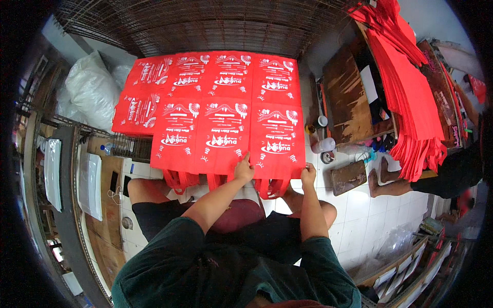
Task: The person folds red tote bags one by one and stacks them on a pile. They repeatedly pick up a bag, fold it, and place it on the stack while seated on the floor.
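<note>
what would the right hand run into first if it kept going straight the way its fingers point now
The right hand already rests at the near right edge of the nearest red printed bag. Pointing away from the person, it would slide over that bag first, then probably the next red bag behind; depth is unclear.

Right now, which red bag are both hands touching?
The front-row bag on the far right. The left hand rests on its left bottom edge, the right hand at its right corner. No other bag is touched by both.
</note>
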Tool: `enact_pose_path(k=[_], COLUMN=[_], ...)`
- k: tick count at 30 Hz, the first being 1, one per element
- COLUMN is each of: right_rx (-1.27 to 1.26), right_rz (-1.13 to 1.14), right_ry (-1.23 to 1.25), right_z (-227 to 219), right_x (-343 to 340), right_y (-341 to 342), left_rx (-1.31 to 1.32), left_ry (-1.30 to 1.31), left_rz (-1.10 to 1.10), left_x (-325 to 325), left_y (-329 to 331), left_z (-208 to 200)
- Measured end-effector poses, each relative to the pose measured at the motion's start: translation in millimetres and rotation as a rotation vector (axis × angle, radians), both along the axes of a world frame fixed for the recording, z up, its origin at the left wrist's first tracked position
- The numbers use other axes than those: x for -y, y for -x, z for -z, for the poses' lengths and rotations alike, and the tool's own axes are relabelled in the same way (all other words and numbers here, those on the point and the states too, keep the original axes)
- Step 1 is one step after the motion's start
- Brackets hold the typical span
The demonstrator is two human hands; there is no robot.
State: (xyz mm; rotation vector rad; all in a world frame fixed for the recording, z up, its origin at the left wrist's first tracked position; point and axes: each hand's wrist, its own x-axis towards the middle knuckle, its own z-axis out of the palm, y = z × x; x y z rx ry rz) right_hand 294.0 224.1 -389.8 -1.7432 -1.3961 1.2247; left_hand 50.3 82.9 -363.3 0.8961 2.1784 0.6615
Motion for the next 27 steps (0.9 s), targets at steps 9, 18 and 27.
enact_pose_path(k=[9,18,27], right_rx=[0.095,0.152,0.355], right_rz=[0.014,0.008,0.103], right_ry=[-0.092,-0.136,-0.343], right_z=[-10,-10,-34], right_x=[1,3,-1], right_y=[13,14,15], left_rx=[-0.011,-0.056,-0.256], left_ry=[-0.03,-0.053,-0.155], left_rz=[-0.024,-0.056,-0.061], left_x=[-2,-3,-6], left_y=[4,1,9], left_z=[8,7,-55])
